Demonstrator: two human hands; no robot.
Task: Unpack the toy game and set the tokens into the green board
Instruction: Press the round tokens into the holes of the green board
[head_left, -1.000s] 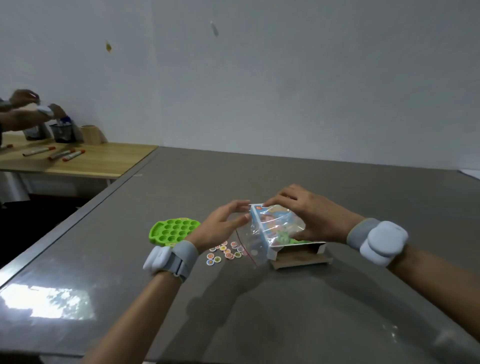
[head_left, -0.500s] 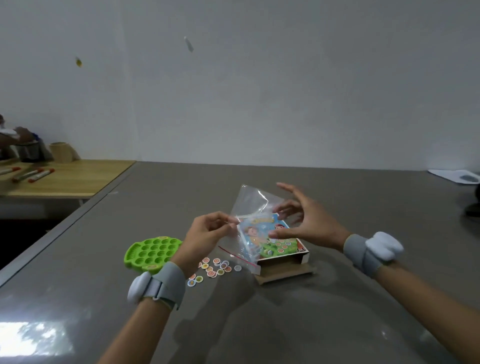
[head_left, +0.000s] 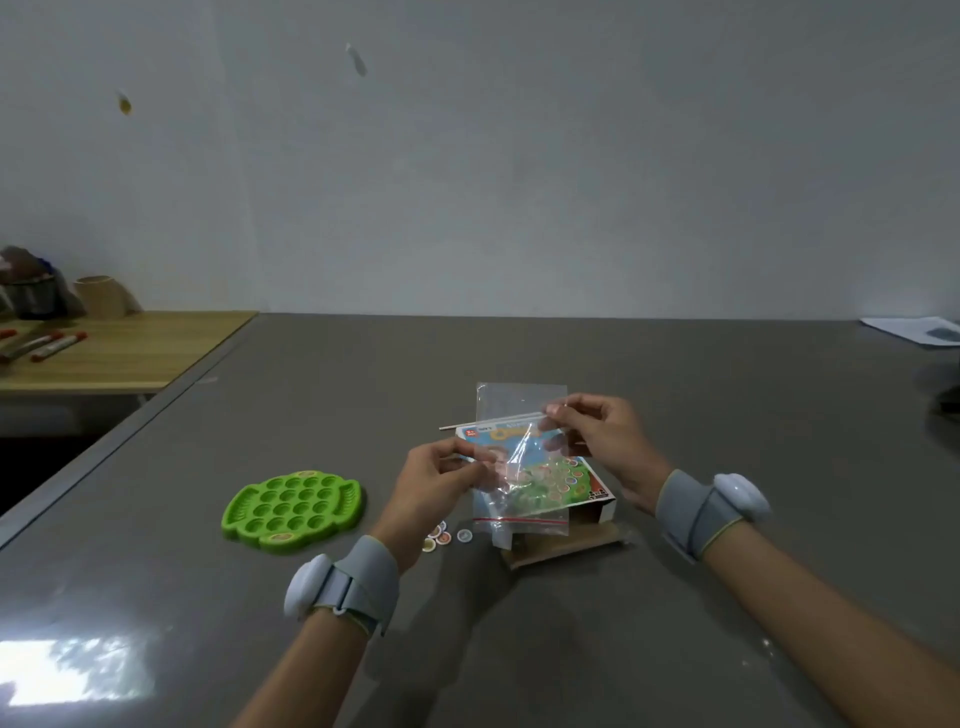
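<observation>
A clear zip bag (head_left: 519, 415) with a red seal strip hangs upside down over the toy game box (head_left: 582, 486). My left hand (head_left: 434, 486) pinches the bag's left side. My right hand (head_left: 602, 436) pinches its upper right part at a white crease. The bag looks empty. The green board (head_left: 293, 509), with several round hollows, lies flat on the grey table to the left of my left hand. A few round tokens (head_left: 447, 535) lie on the table between the board and the box; others are hidden behind my left hand.
The box's brown cardboard inner tray (head_left: 566, 545) sticks out toward me. A wooden table (head_left: 130, 348) with red-capped markers and cups stands at far left. Papers (head_left: 914, 330) lie at the grey table's far right. The table's left edge runs diagonally.
The bag has been lifted and flattened out between both hands, and my right hand now pinches it instead of hovering. The view has shifted so the board sits farther left.
</observation>
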